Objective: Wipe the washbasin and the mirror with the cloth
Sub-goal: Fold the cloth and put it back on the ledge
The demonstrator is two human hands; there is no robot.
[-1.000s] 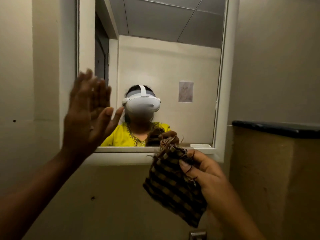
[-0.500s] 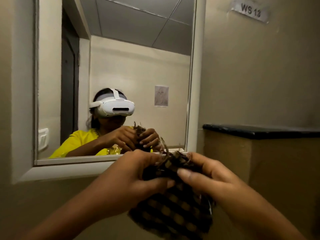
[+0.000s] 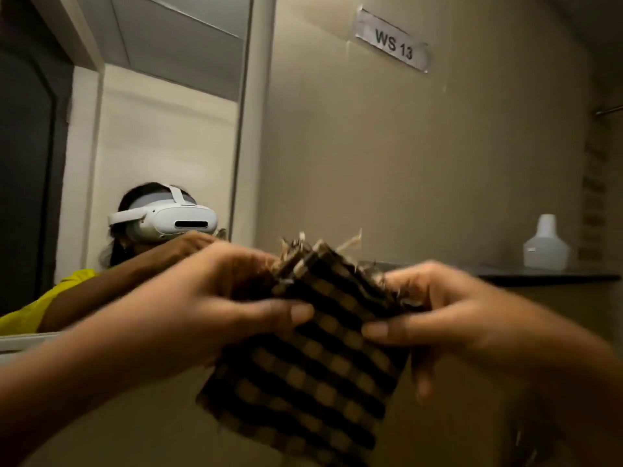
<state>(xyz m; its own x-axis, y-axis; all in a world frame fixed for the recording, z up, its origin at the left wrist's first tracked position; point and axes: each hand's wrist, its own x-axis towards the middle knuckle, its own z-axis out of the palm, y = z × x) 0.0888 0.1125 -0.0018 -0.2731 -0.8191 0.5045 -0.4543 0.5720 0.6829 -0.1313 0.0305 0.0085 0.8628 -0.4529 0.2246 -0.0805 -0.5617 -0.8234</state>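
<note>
Cloth (image 3: 313,358), dark checked and frayed, hangs at lower centre, pinched along its top by left hand (image 3: 215,308) and right hand (image 3: 448,318). Mirror (image 3: 145,139) fills the upper left; a white bottle (image 3: 546,244) stands on the counter (image 3: 539,273) at right.

Mirror (image 3: 161,129) left side cropped

White plastic bottle with narrow neck (image 3: 545,244) stands upright on dark flat ledge (image 3: 526,272) at right, small white wall label reading "WS 13" (image 3: 392,44) tilted on plain beige wall (image 3: 404,156) above it.
</note>
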